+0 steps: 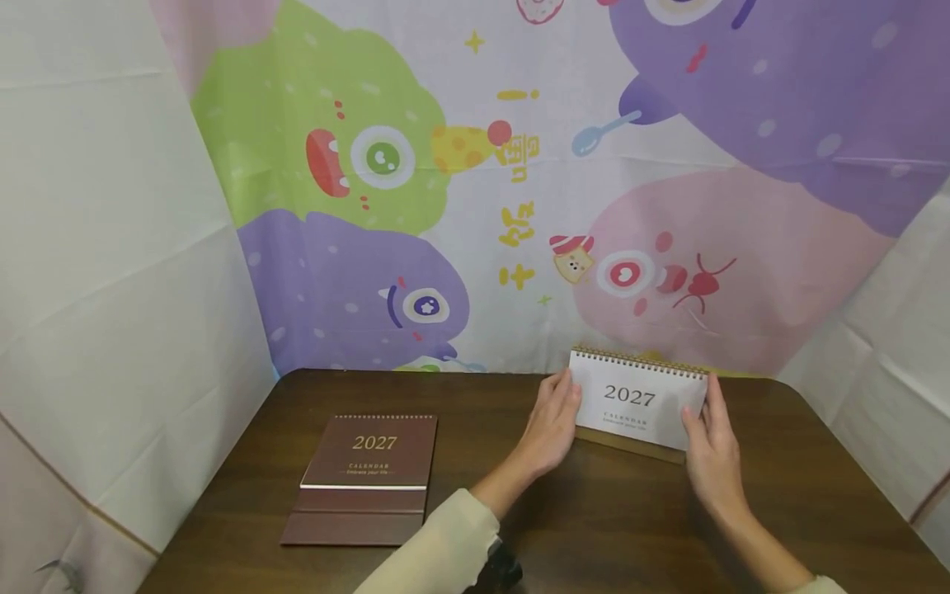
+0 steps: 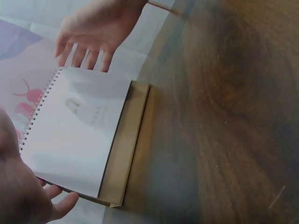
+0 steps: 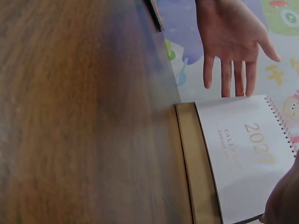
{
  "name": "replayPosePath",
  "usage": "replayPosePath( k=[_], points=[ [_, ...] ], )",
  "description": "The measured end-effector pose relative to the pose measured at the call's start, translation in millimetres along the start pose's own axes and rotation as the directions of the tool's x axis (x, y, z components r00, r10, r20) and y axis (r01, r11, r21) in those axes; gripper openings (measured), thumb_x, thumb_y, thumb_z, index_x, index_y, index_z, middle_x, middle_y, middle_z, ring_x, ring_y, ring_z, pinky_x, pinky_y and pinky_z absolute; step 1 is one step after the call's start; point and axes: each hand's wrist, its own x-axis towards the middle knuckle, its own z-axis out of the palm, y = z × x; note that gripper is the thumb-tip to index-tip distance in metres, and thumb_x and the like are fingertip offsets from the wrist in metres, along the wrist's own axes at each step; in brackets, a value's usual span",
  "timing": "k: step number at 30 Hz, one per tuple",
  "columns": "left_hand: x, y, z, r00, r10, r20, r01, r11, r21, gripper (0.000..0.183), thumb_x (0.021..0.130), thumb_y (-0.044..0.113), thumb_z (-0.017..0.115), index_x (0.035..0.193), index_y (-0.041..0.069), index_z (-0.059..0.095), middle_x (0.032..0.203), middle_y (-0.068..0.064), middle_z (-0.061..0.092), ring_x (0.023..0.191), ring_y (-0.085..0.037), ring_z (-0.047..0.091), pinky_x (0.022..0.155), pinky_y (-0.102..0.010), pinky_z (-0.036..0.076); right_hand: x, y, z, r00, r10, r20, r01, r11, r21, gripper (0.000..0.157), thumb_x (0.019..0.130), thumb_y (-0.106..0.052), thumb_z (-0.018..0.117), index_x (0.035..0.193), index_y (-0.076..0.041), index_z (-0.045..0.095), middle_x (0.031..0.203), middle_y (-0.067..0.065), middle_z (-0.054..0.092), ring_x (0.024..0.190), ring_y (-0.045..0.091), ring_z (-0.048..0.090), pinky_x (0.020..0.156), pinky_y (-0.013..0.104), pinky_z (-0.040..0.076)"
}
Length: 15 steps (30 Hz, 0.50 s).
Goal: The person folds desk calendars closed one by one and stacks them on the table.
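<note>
A white spiral-bound desk calendar (image 1: 631, 404) marked 2027 stands tilted back on its gold-brown base (image 1: 631, 445) at the right rear of the table. Along its left edge, my left hand (image 1: 551, 417) touches it with straight fingers. My right hand (image 1: 714, 450) is at the opposite edge, fingers extended along the side and thumb toward the front. In the right wrist view, the left hand (image 3: 233, 39) has its fingers spread and their tips at the calendar's edge. The left wrist view shows the right hand (image 2: 100, 28) with fingers straight, partly behind the cover.
A brown 2027 desk calendar (image 1: 374, 454) sits on the left part of the dark wooden table (image 1: 594, 528). Behind the table hangs a cloth (image 1: 505, 206) printed with cartoon monsters. Something black (image 1: 506, 568) shows beside the left sleeve, at the near edge of view.
</note>
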Motion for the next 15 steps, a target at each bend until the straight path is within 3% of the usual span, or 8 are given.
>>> replayPosePath(
  k=[3,6,9,13,15],
  points=[
    [1.0,-5.5,3.6,1.0,0.002,-0.022,-0.003,1.0,-0.022,0.076,0.122,0.055,0.029,0.175,0.001,0.036,0.176,-0.02,0.043,0.163,-0.045,0.046,0.136,-0.063,0.037,2,1,-1.3,1.0,0.001,0.007,-0.001,1.0,-0.006,0.071,0.122,-0.028,0.044,0.183,-0.026,0.008,0.192,0.006,0.013,0.175,0.04,0.023,0.113,-0.009,0.022],
    [9.1,-34.2,14.5,0.997,0.053,-0.054,-0.051,0.998,0.044,0.074,0.122,0.054,0.028,0.174,0.002,0.038,0.172,-0.018,0.047,0.159,-0.038,0.052,0.133,-0.053,0.045,2,2,-2.3,1.0,-0.007,0.018,0.007,1.0,-0.01,0.071,0.122,-0.028,0.043,0.183,-0.026,0.006,0.191,0.009,0.013,0.175,0.04,0.022,0.113,-0.009,0.022],
    [16.6,-54.6,21.4,0.992,0.099,-0.073,-0.094,0.993,0.07,0.074,0.122,0.054,0.025,0.176,0.003,0.035,0.174,-0.02,0.044,0.161,-0.037,0.05,0.133,-0.052,0.045,2,2,-3.0,0.999,-0.024,0.031,0.024,1.0,-0.013,0.072,0.123,-0.028,0.042,0.183,-0.024,0.003,0.191,0.011,0.011,0.176,0.039,0.02,0.117,-0.008,0.021],
    [17.8,-46.9,16.1,0.994,0.097,-0.044,-0.098,0.995,-0.02,0.08,0.12,0.061,0.023,0.179,0.006,0.026,0.185,-0.023,0.029,0.173,-0.043,0.031,0.141,-0.061,0.03,-1,1,-3.3,0.998,-0.041,0.045,0.041,0.999,0.006,0.074,0.123,-0.025,0.042,0.183,-0.022,-0.001,0.192,0.01,0.005,0.178,0.034,0.012,0.124,-0.004,0.017],
    [16.7,-35.3,10.6,0.997,0.07,-0.009,-0.071,0.995,-0.077,0.085,0.119,0.063,0.024,0.18,0.004,0.022,0.188,-0.024,0.021,0.176,-0.046,0.021,0.143,-0.064,0.021,-3,-1,-3.3,0.998,-0.04,0.049,0.04,0.999,-0.008,0.074,0.123,-0.026,0.041,0.182,-0.021,-0.002,0.192,0.009,0.003,0.178,0.033,0.01,0.122,-0.006,0.014]
  ],
)
